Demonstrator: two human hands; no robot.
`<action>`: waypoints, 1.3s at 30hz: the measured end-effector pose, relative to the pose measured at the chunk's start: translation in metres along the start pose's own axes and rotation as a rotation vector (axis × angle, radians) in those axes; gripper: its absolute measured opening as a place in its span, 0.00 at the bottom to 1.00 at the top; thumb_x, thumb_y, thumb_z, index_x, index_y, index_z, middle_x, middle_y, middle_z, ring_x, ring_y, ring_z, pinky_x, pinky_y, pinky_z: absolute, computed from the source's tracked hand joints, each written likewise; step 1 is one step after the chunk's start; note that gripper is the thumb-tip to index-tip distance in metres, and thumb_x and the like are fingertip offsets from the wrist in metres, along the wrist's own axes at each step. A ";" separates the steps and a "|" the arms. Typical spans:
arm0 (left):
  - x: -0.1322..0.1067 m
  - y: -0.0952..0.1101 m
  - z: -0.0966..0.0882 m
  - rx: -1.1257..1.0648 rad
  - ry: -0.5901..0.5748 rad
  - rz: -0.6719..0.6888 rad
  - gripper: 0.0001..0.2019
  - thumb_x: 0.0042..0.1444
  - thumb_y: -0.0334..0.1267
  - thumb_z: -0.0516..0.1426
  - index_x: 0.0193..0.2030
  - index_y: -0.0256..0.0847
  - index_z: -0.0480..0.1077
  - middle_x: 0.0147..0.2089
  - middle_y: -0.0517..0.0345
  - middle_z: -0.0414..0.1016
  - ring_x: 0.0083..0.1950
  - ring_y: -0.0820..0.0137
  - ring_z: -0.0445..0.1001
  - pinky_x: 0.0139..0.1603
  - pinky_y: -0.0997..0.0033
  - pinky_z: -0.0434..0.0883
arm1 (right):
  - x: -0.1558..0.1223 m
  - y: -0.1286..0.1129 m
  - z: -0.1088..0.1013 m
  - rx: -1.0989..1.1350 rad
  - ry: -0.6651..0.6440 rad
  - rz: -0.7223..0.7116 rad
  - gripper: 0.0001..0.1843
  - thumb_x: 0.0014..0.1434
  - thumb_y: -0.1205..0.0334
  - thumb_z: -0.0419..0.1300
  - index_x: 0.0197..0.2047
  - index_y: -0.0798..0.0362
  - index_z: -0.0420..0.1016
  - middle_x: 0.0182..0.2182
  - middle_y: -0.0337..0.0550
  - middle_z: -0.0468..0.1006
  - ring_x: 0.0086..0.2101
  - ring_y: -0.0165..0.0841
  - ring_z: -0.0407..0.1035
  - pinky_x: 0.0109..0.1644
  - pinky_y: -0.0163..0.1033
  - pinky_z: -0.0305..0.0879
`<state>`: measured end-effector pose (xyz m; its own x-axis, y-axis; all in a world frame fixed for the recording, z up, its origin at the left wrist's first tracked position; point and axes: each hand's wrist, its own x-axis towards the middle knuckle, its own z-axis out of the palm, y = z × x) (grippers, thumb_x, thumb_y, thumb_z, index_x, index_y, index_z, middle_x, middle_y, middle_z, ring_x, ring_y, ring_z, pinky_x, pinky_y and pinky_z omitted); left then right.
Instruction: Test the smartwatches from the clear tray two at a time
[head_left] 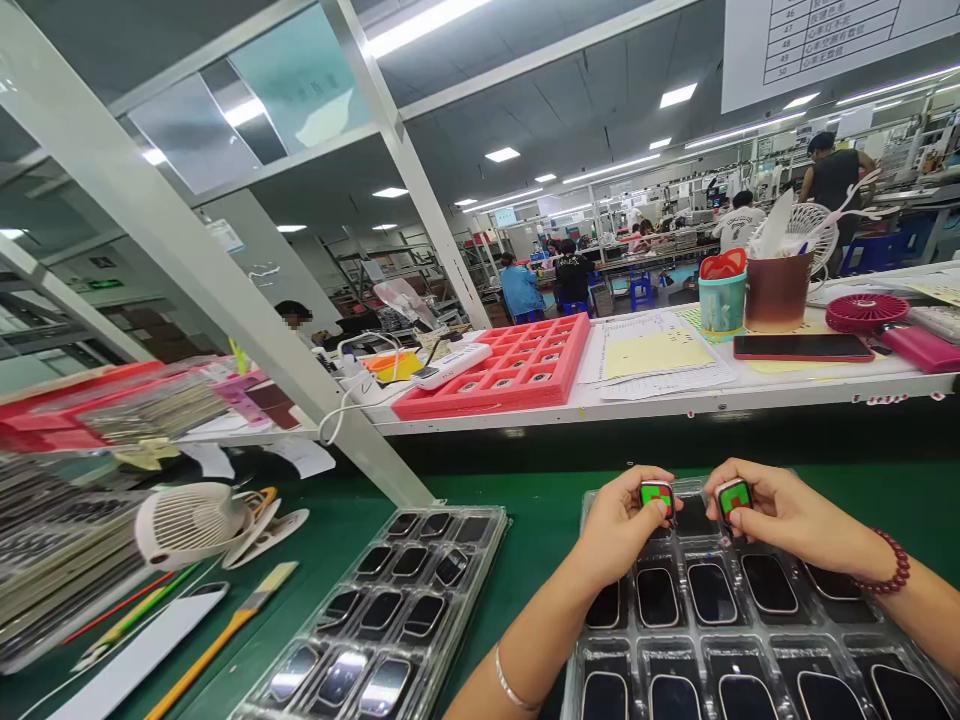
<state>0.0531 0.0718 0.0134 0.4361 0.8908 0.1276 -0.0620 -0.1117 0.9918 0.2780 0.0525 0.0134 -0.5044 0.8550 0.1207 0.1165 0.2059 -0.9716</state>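
Note:
My left hand (626, 515) is closed on a smartwatch (657, 497) whose lit screen shows green and red blocks. In my right hand (772, 510) is a second smartwatch (733, 497) with a similar green and red screen. Each thumb lies on or against the lower part of its screen. Both hands are above the far rows of a clear plastic tray (683, 640), which holds several dark-screened watches in its compartments. One far compartment shows between my hands. To the left, another clear tray (480, 560) carries more dark watches, some tilted in their slots.
A wooden-handled brush (217, 640), a white strip (142, 655) and a small white fan (191, 525) lie left on the green bench. Above runs a shelf with a red compartment tray (555, 385), a phone (802, 347) and cups. A slanted white post (315, 370) crosses the left side.

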 end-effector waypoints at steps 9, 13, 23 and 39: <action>-0.001 0.002 -0.001 0.053 0.024 -0.019 0.14 0.53 0.45 0.60 0.38 0.35 0.70 0.31 0.52 0.76 0.31 0.72 0.71 0.33 0.72 0.68 | -0.001 -0.001 -0.001 -0.065 -0.001 -0.010 0.05 0.64 0.62 0.54 0.41 0.53 0.69 0.35 0.41 0.74 0.34 0.33 0.68 0.38 0.39 0.69; -0.002 0.001 -0.001 0.063 0.009 -0.016 0.13 0.52 0.43 0.61 0.37 0.35 0.70 0.30 0.52 0.76 0.32 0.70 0.72 0.34 0.70 0.69 | -0.002 0.000 -0.002 -0.024 -0.009 -0.004 0.07 0.65 0.59 0.54 0.40 0.53 0.70 0.35 0.42 0.75 0.34 0.32 0.69 0.37 0.38 0.69; -0.001 0.001 0.001 0.052 -0.042 -0.047 0.14 0.48 0.31 0.60 0.43 0.36 0.67 0.36 0.55 0.74 0.36 0.71 0.70 0.37 0.72 0.65 | 0.000 0.000 -0.003 0.032 -0.011 -0.048 0.13 0.64 0.64 0.51 0.51 0.51 0.66 0.44 0.45 0.74 0.36 0.32 0.70 0.36 0.37 0.70; -0.001 0.001 0.001 0.096 -0.033 -0.056 0.18 0.45 0.25 0.55 0.45 0.38 0.66 0.38 0.56 0.74 0.37 0.72 0.70 0.36 0.73 0.64 | 0.000 -0.001 -0.002 -0.021 0.033 0.022 0.10 0.63 0.62 0.52 0.48 0.52 0.67 0.39 0.43 0.75 0.32 0.31 0.70 0.34 0.37 0.70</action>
<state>0.0536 0.0700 0.0144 0.4658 0.8820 0.0707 0.0491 -0.1056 0.9932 0.2794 0.0534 0.0144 -0.4735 0.8743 0.1065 0.1452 0.1968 -0.9696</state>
